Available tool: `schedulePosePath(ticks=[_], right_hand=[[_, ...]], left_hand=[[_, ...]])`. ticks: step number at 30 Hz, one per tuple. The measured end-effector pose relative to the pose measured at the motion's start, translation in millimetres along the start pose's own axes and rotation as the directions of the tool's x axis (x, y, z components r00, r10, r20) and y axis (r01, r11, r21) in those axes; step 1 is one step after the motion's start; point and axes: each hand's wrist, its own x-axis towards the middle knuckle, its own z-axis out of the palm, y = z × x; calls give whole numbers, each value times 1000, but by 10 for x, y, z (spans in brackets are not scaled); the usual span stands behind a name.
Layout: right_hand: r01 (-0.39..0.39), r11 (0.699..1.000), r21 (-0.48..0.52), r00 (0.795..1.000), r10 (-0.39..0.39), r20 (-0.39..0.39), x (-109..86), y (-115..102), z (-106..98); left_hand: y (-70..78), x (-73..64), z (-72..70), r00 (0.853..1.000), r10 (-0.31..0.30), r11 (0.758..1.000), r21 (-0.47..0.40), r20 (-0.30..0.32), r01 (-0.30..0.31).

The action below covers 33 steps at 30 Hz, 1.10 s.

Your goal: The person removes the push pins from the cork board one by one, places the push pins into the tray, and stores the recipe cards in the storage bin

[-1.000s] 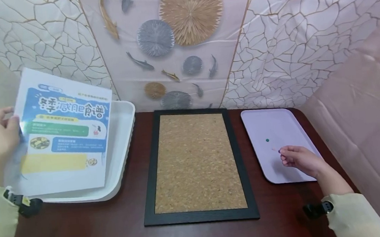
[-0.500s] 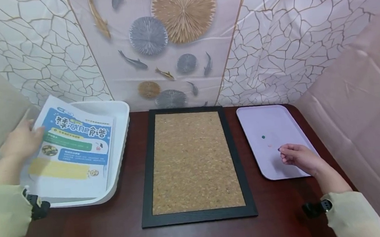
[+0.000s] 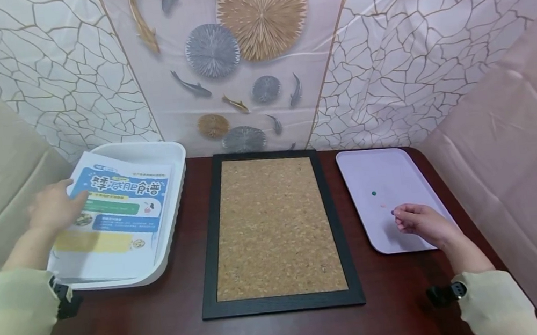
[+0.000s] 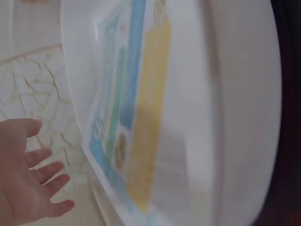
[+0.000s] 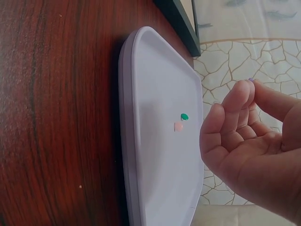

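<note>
In the head view my left hand (image 3: 56,209) is at the left edge of a printed sheet (image 3: 113,223) in blue, green and yellow. The left wrist view has its fingers spread, with nothing between them. Beneath that sheet lie more white sheets, all inside a white plastic tray (image 3: 181,184). My right hand (image 3: 422,224), over the lilac tray (image 3: 389,164), pinches a tiny purple thumbtack (image 5: 251,79) between thumb and forefinger; most of it is hidden by the fingertips. A green thumbtack (image 5: 184,117) and a pink thumbtack (image 5: 178,126) lie on the lilac tray.
A cork board (image 3: 276,226) in a black frame (image 3: 281,304) lies mid-table between both trays. Patterned cloth (image 3: 260,82) hangs behind the dark red-brown table (image 3: 167,328), and plain cloth (image 3: 512,128) closes off the right side.
The left hand has lowered the printed sheet into the white tray, moved rightward, and let it go. My right hand has stayed nearly still, pinching the purple thumbtack.
</note>
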Motion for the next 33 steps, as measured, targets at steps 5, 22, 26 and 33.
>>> schedulePosePath(ticks=[5,22,26,33], right_hand=[[-2,1000,-11,1000,2,-14,-12,10,-8],[-167,932,-323,966,89,-241,37,202,-75],[-198,888,-416,954,77,-290,87,258,-47],[-166,877,-450,963,47,-264,206,380,-66]], left_hand=[[317,-18,164,988,130,977,-158,-83,-142],[1381,-345,929,905,377,757,-498,-196,-423],[1457,-351,1054,912,376,733,-549,-164,-401],[1515,-346,1209,917,378,717,-586,-127,-377]])
